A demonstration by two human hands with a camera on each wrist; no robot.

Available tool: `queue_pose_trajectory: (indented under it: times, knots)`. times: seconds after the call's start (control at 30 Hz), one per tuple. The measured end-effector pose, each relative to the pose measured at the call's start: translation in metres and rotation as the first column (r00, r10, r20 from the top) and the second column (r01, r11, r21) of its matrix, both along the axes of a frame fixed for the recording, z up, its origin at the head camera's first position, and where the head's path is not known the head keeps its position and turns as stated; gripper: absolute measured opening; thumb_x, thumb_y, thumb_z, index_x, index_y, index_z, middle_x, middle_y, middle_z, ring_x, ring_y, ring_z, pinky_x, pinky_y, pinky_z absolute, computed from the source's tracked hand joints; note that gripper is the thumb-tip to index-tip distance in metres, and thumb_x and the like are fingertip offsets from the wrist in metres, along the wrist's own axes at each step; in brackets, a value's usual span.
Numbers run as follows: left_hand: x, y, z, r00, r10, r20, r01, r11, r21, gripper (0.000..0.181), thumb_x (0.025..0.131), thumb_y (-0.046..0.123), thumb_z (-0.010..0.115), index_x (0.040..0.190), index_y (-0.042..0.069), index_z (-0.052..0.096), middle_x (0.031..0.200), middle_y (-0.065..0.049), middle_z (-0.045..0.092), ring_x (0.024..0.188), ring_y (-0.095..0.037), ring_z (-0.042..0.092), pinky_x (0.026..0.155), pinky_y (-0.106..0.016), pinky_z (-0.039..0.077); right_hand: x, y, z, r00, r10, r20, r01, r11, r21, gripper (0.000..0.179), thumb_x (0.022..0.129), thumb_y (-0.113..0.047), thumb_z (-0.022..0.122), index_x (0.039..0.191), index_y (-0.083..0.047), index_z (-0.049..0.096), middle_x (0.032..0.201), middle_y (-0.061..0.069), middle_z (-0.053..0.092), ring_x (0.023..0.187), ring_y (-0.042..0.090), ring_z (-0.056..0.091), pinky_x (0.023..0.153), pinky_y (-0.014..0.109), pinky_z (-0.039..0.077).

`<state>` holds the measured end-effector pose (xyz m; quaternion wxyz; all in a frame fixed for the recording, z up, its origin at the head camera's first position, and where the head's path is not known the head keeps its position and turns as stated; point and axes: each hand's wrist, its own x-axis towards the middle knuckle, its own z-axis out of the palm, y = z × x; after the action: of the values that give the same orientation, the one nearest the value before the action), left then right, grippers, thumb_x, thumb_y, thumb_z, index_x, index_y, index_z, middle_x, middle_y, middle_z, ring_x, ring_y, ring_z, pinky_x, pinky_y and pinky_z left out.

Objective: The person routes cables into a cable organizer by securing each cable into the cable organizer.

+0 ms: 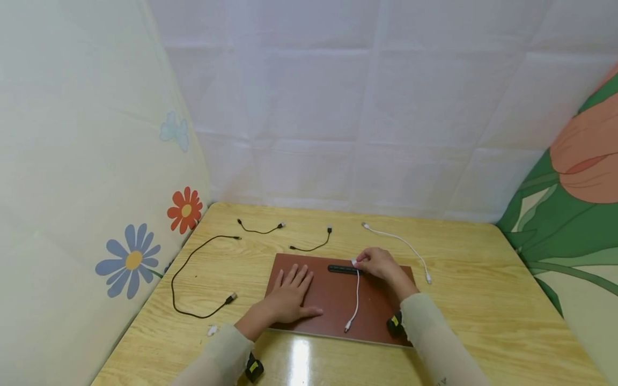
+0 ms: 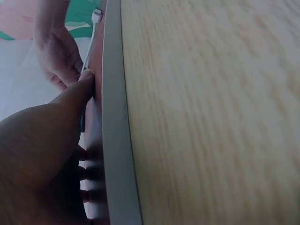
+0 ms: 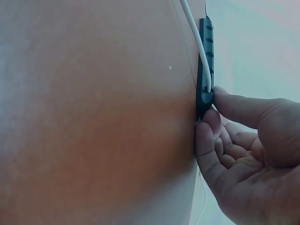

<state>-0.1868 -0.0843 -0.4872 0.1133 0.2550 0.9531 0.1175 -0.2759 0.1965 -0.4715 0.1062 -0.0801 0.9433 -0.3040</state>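
A white charging cable point(image 1: 358, 297) crosses the right end of a black slotted cable holder point(image 1: 341, 269) on a reddish-brown board point(image 1: 328, 311). My right hand point(image 1: 379, 262) pinches the cable's white plug end point(image 1: 354, 261) at the holder's back edge. In the right wrist view, thumb and fingers of the right hand point(image 3: 253, 145) close in at the holder's end, where the white cable point(image 3: 199, 47) sits at the last slot. The cable's other plug lies near the board's front edge. My left hand point(image 1: 288, 300) rests flat on the board's left part, fingers spread.
Behind the board lie two short black cables point(image 1: 260, 231) point(image 1: 311, 249) and another white cable point(image 1: 401, 238). A longer black cable point(image 1: 178, 300) curves at the left, near a small white piece point(image 1: 212, 330). Cloth backdrops stand along the back and sides of the wooden table point(image 1: 483, 300).
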Motion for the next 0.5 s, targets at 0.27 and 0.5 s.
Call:
queue_pose_trajectory:
  times: [0.27, 0.5]
  knots:
    - [0.003, 0.001, -0.005, 1.000, 0.003, -0.013, -0.004, 0.997, -0.073, 0.093, 0.097, 0.071, 0.042, 0.163, 0.010, 0.018, 0.169, -0.012, 0.010, 0.156, -0.036, 0.005, 0.121, -0.062, 0.010, -0.001, 0.000, 0.003, 1.000, -0.004, 0.024, 0.004, 1.000, 0.001, 0.022, 0.093, -0.022, 0.074, 0.101, -0.002, 0.071, 0.094, 0.008, 0.068, 0.082, 0.020, 0.060, 0.073, 0.036, 0.051]
    - [0.002, 0.002, -0.008, 1.000, -0.002, -0.021, 0.000, 0.995, -0.099, 0.091, 0.099, 0.071, 0.038, 0.163, 0.010, 0.015, 0.170, -0.012, 0.007, 0.156, -0.036, 0.002, 0.121, -0.063, 0.008, -0.012, 0.013, 0.008, 0.999, 0.003, -0.033, -0.002, 0.999, 0.036, 0.027, 0.096, -0.024, 0.069, 0.106, 0.001, 0.070, 0.098, 0.013, 0.069, 0.082, 0.023, 0.060, 0.073, 0.039, 0.052]
